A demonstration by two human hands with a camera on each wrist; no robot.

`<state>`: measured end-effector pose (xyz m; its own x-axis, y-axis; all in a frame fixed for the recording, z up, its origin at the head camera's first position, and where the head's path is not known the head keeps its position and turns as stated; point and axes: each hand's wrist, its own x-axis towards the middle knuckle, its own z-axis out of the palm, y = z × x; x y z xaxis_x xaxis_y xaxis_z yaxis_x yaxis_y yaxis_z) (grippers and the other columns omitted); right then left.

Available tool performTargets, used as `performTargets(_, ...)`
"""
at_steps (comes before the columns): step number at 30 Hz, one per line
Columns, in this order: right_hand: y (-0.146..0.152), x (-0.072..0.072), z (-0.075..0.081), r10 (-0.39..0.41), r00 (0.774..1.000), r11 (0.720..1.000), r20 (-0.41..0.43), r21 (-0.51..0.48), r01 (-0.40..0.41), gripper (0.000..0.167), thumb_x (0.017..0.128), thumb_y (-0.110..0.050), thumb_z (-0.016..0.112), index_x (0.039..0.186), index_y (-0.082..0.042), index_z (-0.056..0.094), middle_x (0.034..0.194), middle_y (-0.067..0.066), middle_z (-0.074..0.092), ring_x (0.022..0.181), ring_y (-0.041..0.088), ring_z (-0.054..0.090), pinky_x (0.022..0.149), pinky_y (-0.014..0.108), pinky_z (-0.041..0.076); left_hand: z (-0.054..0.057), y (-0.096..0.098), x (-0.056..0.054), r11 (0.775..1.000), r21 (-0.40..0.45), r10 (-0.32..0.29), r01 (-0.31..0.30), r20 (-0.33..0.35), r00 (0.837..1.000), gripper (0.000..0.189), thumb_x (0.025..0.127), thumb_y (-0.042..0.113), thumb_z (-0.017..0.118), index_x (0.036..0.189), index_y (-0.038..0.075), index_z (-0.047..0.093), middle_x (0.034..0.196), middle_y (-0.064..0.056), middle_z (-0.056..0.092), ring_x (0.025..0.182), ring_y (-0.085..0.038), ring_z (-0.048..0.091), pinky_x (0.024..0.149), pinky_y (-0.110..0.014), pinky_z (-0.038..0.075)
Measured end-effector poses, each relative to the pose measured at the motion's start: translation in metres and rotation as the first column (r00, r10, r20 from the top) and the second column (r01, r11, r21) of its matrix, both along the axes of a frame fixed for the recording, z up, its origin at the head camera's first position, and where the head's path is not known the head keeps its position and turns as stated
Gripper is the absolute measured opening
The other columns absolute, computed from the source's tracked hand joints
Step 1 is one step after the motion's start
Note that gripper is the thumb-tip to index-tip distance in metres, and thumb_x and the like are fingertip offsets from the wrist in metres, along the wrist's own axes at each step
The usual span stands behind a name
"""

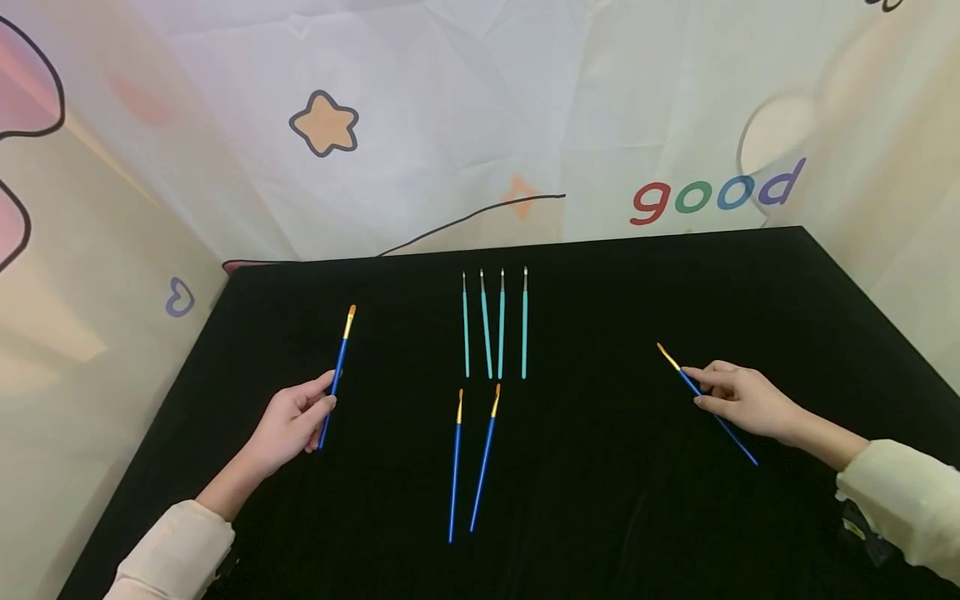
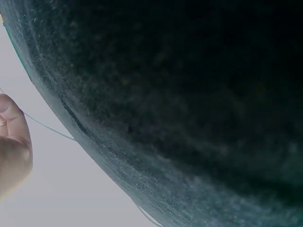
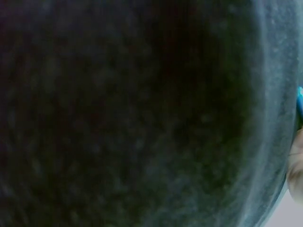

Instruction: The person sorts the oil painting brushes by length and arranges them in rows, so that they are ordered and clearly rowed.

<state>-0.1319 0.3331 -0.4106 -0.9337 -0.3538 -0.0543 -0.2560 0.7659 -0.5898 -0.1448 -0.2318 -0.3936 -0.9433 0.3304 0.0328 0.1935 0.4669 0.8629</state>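
Observation:
In the head view my left hand (image 1: 295, 417) pinches a blue-handled paintbrush (image 1: 340, 358) with a flat orange tip pointing away from me. On the right side my right hand (image 1: 746, 400) grips another blue paintbrush (image 1: 731, 433), slanted so its tip points up and left. Between the hands, two more blue paintbrushes (image 1: 454, 475) (image 1: 484, 467) lie side by side on the black table. Beyond them, several thin turquoise paintbrushes (image 1: 502, 333) stand in a row, tips away from me. Only part of the left hand (image 2: 14, 142) and a sliver of the right hand (image 3: 296, 165) show in the wrist views.
A black cloth covers the table (image 1: 600, 500). Behind it and at both sides hangs a pale curtain (image 1: 465, 108) printed with a star and the word "good". Dark cloth fills most of both wrist views.

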Motion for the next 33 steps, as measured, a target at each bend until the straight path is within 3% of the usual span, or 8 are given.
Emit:
performTargets(5, 0.003, 0.0, 0.0, -0.007, 1.0, 1.0, 0.028, -0.021, 0.007, 0.043, 0.088, -0.011, 0.059, 0.127, 0.004, 0.049, 0.084, 0.003, 0.046, 0.058, 0.008, 0.043, 0.049, 0.022, 0.04, 0.017, 0.009, 0.008, 1.0, 0.0, -0.018, 0.018, -0.009, 1.0, 0.039, 0.092, -0.004, 0.045, 0.128, -0.017, 0.038, 0.053, -0.007, 0.048, 0.039, -0.012, 0.045, 0.035, -0.026, 0.04)
performTargets(7, 0.003, 0.0, 0.002, -0.018, 0.998, 0.999, 0.053, -0.042, 0.02, 0.044, 0.087, -0.013, 0.061, 0.126, 0.005, 0.05, 0.085, 0.005, 0.047, 0.058, 0.009, 0.046, 0.049, 0.023, 0.043, 0.018, 0.01, 0.008, 1.0, 0.0, -0.02, 0.02, -0.007, 1.0, 0.039, 0.092, -0.003, 0.045, 0.128, -0.017, 0.038, 0.053, -0.006, 0.047, 0.039, -0.012, 0.045, 0.035, -0.026, 0.041)
performTargets(15, -0.004, 0.003, 0.008, -0.112, 0.988, 0.989, 0.105, -0.088, 0.122, 0.042, 0.078, -0.013, 0.071, 0.112, 0.007, 0.058, 0.082, 0.007, 0.053, 0.059, 0.011, 0.055, 0.05, 0.025, 0.05, -0.004, 0.0, -0.003, 1.0, 0.015, -0.01, 0.01, 0.006, 1.0, 0.041, 0.094, 0.002, 0.046, 0.132, -0.009, 0.039, 0.055, -0.004, 0.049, 0.039, -0.012, 0.046, 0.035, -0.028, 0.042)
performTargets(22, -0.006, 0.004, 0.009, -0.185, 0.973, 0.973, 0.14, -0.112, 0.201, 0.039, 0.078, -0.012, 0.071, 0.107, 0.01, 0.059, 0.079, 0.005, 0.061, 0.065, 0.012, 0.059, 0.055, 0.025, 0.051, -0.005, 0.0, -0.003, 0.999, 0.036, -0.018, 0.018, -0.009, 1.0, 0.041, 0.093, 0.004, 0.048, 0.132, -0.008, 0.04, 0.054, -0.004, 0.048, 0.039, -0.013, 0.045, 0.035, -0.028, 0.041)
performTargets(33, -0.005, 0.001, 0.011, -0.191, 0.966, 0.972, 0.173, -0.102, 0.211, 0.034, 0.083, -0.01, 0.063, 0.109, 0.011, 0.058, 0.081, 0.005, 0.065, 0.068, 0.012, 0.061, 0.057, 0.024, 0.052, -0.006, 0.0, -0.004, 0.999, 0.038, -0.036, 0.037, -0.023, 0.999, 0.041, 0.094, 0.003, 0.047, 0.132, -0.009, 0.04, 0.055, -0.003, 0.049, 0.039, -0.012, 0.046, 0.035, -0.028, 0.042)
